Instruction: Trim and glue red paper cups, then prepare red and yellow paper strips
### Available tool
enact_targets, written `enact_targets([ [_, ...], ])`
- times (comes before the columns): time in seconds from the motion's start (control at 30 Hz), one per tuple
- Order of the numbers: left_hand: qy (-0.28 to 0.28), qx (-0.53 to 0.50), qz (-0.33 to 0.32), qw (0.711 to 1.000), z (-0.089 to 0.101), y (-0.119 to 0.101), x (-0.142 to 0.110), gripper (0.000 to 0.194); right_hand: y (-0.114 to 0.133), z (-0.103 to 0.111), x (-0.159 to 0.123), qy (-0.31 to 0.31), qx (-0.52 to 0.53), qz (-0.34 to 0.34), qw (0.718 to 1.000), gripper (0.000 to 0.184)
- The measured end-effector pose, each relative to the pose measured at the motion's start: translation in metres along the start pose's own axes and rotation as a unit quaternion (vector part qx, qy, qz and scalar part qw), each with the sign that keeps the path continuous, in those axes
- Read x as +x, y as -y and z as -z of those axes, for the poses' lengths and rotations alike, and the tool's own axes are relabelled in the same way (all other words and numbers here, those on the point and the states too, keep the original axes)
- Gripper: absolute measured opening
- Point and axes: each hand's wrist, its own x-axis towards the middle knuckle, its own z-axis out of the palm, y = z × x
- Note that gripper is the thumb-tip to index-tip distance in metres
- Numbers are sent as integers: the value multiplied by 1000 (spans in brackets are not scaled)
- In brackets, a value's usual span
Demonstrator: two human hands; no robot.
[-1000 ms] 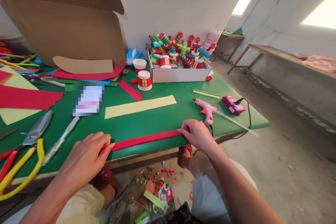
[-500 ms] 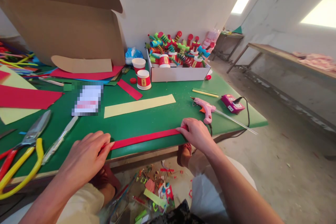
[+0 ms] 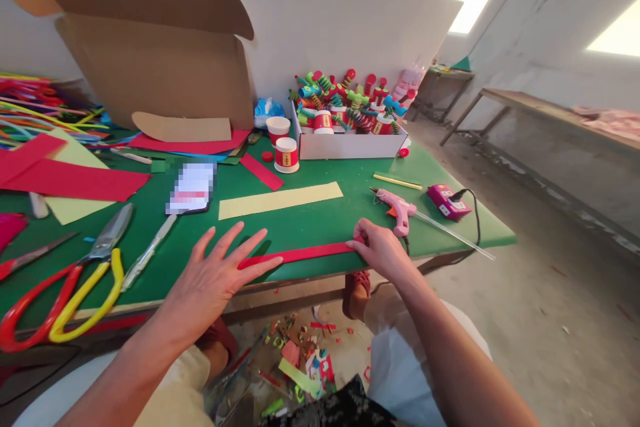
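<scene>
A narrow red paper strip (image 3: 315,253) lies along the front edge of the green table. My right hand (image 3: 377,247) pinches its right end between thumb and fingers. Over the left end, my left hand (image 3: 217,270) is open with its fingers spread, the thumb resting along the strip. Behind the strip lies a wide pale yellow paper strip (image 3: 280,200), and beyond that a short red paper piece (image 3: 262,172). The pink glue gun (image 3: 397,208) sits just past my right hand, a clear glue stick poking from its back.
Large scissors (image 3: 95,267) with red and yellow handles lie at left, beside a phone (image 3: 193,188) on a stick. Two paper cups (image 3: 287,155) stand before a white box (image 3: 353,145) of colourful paper figures. A purple power socket (image 3: 449,201) is at right. Paper scraps (image 3: 300,373) litter the floor.
My left hand has let go of its pinch on the strip's left end and spread its fingers over it. The right hand keeps its pinch. The view has shifted slightly left.
</scene>
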Motion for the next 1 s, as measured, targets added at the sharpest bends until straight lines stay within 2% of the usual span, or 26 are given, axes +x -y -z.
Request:
enact_targets([
  [0.13, 8, 42, -17, 999, 2, -1, 3, 97, -2, 6, 1, -12, -20, 6, 1000, 5],
  [0.23, 21, 45, -19, 999, 3, -1, 5, 99, 19, 4, -13, -135, -84, 35, 987, 22],
  [0.27, 23, 44, -20, 999, 2, -1, 6, 100, 30, -1, -20, -180, -94, 61, 977, 29],
  [0.3, 20, 41, -20, 999, 1, 0, 6, 100, 42, -10, -29, -194, -91, 110, 971, 36],
  [0.33, 15, 37, -20, 999, 0, 0, 6, 98, 55, -21, -38, -182, -83, 177, 964, 41],
  [0.4, -1, 27, -19, 999, -4, 1, 4, 85, 78, -48, -54, -94, -70, 312, 943, 48],
  [0.43, -8, 22, -20, 1000, -6, 2, 3, 77, 86, -62, -59, -61, -64, 344, 935, 56],
  [0.5, -14, 15, -23, 1000, -10, 4, 2, 65, 91, -83, -62, -34, -63, 342, 937, 76],
  [0.57, -19, 12, -23, 999, -13, 7, 2, 67, 86, -91, -61, -23, -72, 317, 945, 82],
  [0.8, -29, 5, -26, 999, -18, 10, 0, 94, 56, -68, -55, -2, -93, 277, 956, 80],
  [1.0, -12, 3, -15, 1000, -14, 5, 0, 94, 40, -54, -50, 24, -118, 258, 959, 76],
])
